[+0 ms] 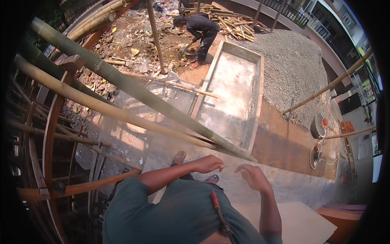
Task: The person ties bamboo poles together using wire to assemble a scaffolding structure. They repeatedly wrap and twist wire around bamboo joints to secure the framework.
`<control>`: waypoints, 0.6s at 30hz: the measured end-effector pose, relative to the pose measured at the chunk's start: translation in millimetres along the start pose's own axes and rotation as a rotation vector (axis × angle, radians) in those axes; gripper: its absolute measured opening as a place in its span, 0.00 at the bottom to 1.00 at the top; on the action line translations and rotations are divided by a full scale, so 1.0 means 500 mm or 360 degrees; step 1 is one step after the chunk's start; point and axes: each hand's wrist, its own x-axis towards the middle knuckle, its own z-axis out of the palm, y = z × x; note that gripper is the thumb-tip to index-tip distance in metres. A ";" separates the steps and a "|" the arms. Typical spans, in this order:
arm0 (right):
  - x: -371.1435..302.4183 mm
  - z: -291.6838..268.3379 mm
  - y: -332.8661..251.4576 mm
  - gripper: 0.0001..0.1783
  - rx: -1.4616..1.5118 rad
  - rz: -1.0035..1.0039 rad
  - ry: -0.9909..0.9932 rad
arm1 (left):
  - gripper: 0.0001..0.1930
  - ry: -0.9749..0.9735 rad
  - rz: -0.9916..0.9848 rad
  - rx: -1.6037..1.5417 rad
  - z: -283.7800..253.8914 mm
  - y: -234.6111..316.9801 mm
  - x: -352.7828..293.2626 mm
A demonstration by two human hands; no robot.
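1. Left: brown, curved timber post (52,126) stood beside the left arm. Judged hazard: elbow or sleeve catching, caused by a turn that way.
2. Left to centre: thick green bamboo pole (122,82) and slimmer tan bamboo pole (122,114) slanted down to just beyond the hands. Judged hazard: poles rolling or shifting, caused by a forward step into their near ends. Could not tell whether they were tied.
3. Centre: left hand (208,164) had its fingertips drawn together, apparently on a thin pale strand (228,166) stretching toward the right. Judged hazard: strand slipping or snapping, caused by uneven pull.
4. Centre, near: red-handled tool with dark metal head (221,219) lay against the waist; a deep bend could dislodge it.
5. Centre-right: right hand (252,177) was curled, apart from the left; could not tell whether its fingertips gripped the strand.
6. Edges and room, left to right: poles bounded the far-left side; grey concrete basin rim (259,81) made a trip edge beyond; grey paving (280,179) gave sideways room rightward, with a pale flat board (284,219) near and a white looped cord (311,156) farther right.
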 end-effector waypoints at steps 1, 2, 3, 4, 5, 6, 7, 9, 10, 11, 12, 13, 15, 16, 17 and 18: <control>-0.014 -0.027 0.029 0.10 0.0061 0.0116 0.0231 | 0.12 0.0016 -0.0030 0.0102 0.018 0.030 -0.008; -0.005 -0.009 0.104 0.09 -0.0017 -0.0005 0.0439 | 0.11 0.0088 -0.0076 0.0216 0.029 0.067 -0.002; -0.012 0.027 0.136 0.08 -0.0264 -0.0055 0.0261 | 0.11 0.0152 -0.0128 0.0329 0.035 0.101 0.005; -0.017 0.048 0.139 0.07 -0.0532 -0.0133 0.0052 | 0.10 0.0261 -0.0184 0.0435 0.043 0.118 0.016; -0.028 0.059 0.136 0.07 -0.0310 -0.0273 -0.0101 | 0.09 0.0376 -0.0132 0.0503 0.036 0.120 0.025; -0.052 0.054 0.097 0.06 -0.0091 -0.0411 -0.0290 | 0.09 0.0375 -0.0150 0.0438 0.040 0.115 0.024; -0.070 0.047 0.080 0.06 0.0131 -0.0547 -0.0494 | 0.09 0.0386 -0.0176 0.0365 0.053 0.105 0.015; -0.053 -0.028 0.124 0.05 0.0363 -0.0312 -0.0054 | 0.09 0.0395 -0.0264 0.0245 0.081 0.143 -0.007; -0.051 -0.026 0.140 0.05 0.0324 -0.0272 0.0110 | 0.09 0.0360 -0.0249 0.0340 0.093 0.180 -0.004; -0.047 -0.024 0.158 0.05 0.0290 -0.0228 0.0263 | 0.09 0.0323 -0.0235 0.0436 0.105 0.212 -0.002; -0.033 0.028 0.186 0.05 0.0123 -0.0270 0.0350 | 0.09 0.0262 -0.0205 0.0542 0.108 0.233 0.002; -0.025 0.052 0.177 0.05 -0.0058 -0.0330 0.0418 | 0.09 0.0350 -0.0203 0.0585 0.096 0.226 0.008; -0.079 0.046 0.125 0.06 0.0217 -0.0507 -0.0064 | 0.09 0.0542 -0.0194 0.0667 0.054 0.189 0.017; -0.110 0.018 0.088 0.07 0.0333 -0.0598 -0.0326 | 0.09 0.0493 -0.0136 0.0590 0.057 0.178 0.010; -0.126 -0.021 0.075 0.08 0.0455 -0.0656 -0.0308 | 0.09 0.0438 -0.0077 0.0505 0.075 0.165 -0.001; -0.115 -0.044 0.093 0.09 0.0478 -0.0546 -0.0098 | 0.08 0.0364 -0.0015 0.0421 0.091 0.160 -0.012</control>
